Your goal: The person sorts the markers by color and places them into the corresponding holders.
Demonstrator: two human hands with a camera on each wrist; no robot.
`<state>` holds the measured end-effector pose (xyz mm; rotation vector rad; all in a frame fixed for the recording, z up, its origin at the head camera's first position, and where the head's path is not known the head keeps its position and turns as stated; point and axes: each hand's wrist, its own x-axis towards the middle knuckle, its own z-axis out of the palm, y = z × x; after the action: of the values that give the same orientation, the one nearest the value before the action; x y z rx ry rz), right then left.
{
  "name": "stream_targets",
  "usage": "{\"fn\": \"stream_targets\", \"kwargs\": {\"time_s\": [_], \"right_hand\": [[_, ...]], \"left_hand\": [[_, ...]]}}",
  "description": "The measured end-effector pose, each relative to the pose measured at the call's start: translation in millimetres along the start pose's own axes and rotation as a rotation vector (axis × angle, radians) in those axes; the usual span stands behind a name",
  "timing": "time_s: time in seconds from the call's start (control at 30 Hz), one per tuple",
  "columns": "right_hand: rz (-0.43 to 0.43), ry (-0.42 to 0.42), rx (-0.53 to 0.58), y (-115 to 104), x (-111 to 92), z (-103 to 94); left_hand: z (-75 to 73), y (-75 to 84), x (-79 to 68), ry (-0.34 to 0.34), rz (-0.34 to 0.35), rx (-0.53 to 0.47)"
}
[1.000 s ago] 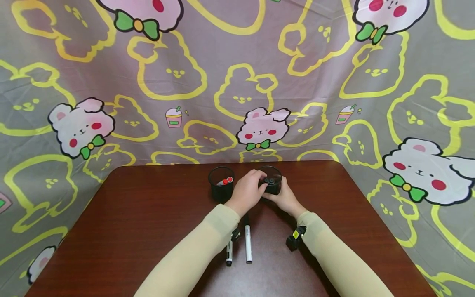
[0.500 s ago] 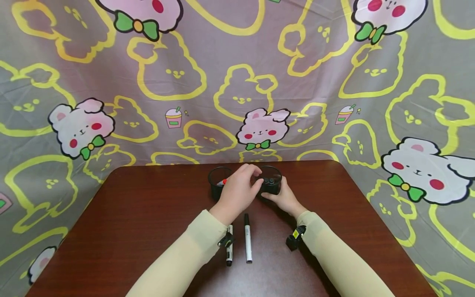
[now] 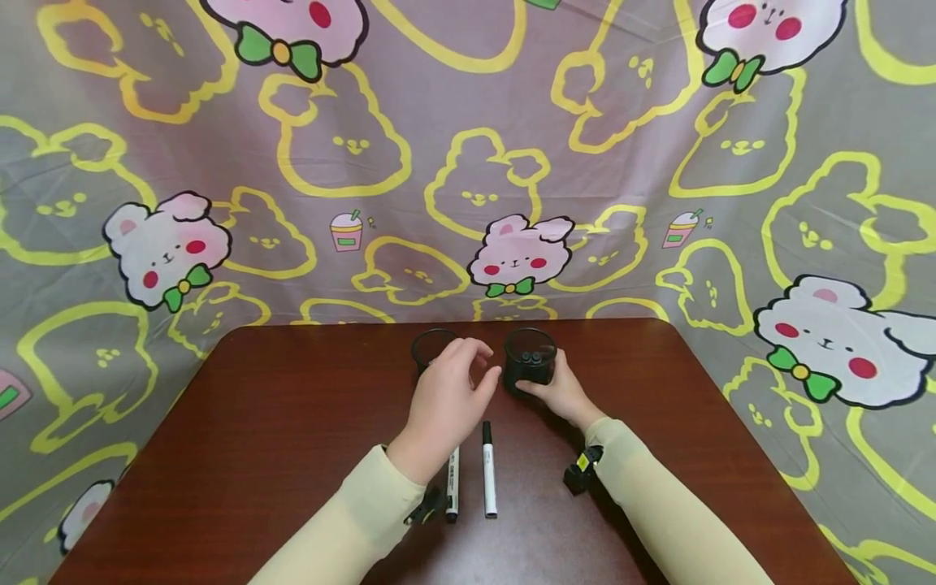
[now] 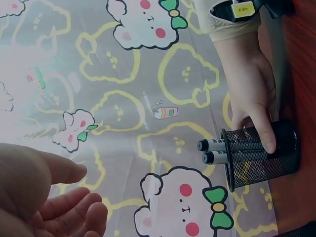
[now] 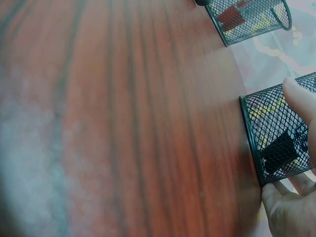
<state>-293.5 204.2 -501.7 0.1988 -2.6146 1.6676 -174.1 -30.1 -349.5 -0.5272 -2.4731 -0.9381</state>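
My right hand grips a black mesh pen cup around its side, thumb in front. The cup stands upright on the table, and two whiteboard markers with dark ends poke up inside it. To the left of that cup my left hand hovers with loosely bent fingers and holds nothing; the left wrist view shows its thumb and fingertips apart. A second mesh pen cup is mostly hidden behind the left hand in the head view. Something red shows through its mesh.
Two white markers with black caps lie lengthwise on the brown table: one marker in the middle, the other marker partly behind the left wrist. A patterned cloth hangs along the back and sides.
My left hand has drawn back from the right pen cup toward the left and nearer, now covering much of the left cup. My right hand stays on its cup.
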Motion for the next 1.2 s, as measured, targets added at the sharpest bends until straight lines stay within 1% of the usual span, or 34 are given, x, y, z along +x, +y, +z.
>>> {"fn": "stream_targets", "kwargs": {"time_s": [0.2,0.37,0.47,0.57,0.77,0.87,1.0,1.2], "right_hand": [[0.015,0.001,-0.001,2,1,-0.5],[0.013,-0.005,-0.003,3,1,-0.9],[0.010,-0.005,-0.003,2,2,-1.1],[0.011,-0.002,0.002,3,2,-1.1],[0.009,0.001,0.000,3,1,-0.5],[0.013,-0.003,-0.004,3,0,-0.3],[0.011,-0.004,-0.007,4,2,-0.5],[0.011,0.000,0.005,4,2,-0.8]], "left_hand": [[-4.9,-2.7,-13.1,0.016,-0.024,0.012],[-5.9,-8.8,-22.4,0.032,-0.017,0.041],[-5.2,-12.6,-28.1,0.019,-0.028,0.055],[-3.9,-16.2,-34.5,-0.035,-0.063,0.073],[3.7,-28.3,-46.8,-0.218,-0.150,0.136],[7.6,-34.7,-54.8,-0.278,-0.162,0.181],[11.3,-42.2,-65.4,-0.320,-0.151,0.227],[20.3,-52.1,-78.4,-0.347,-0.145,0.282]]}}
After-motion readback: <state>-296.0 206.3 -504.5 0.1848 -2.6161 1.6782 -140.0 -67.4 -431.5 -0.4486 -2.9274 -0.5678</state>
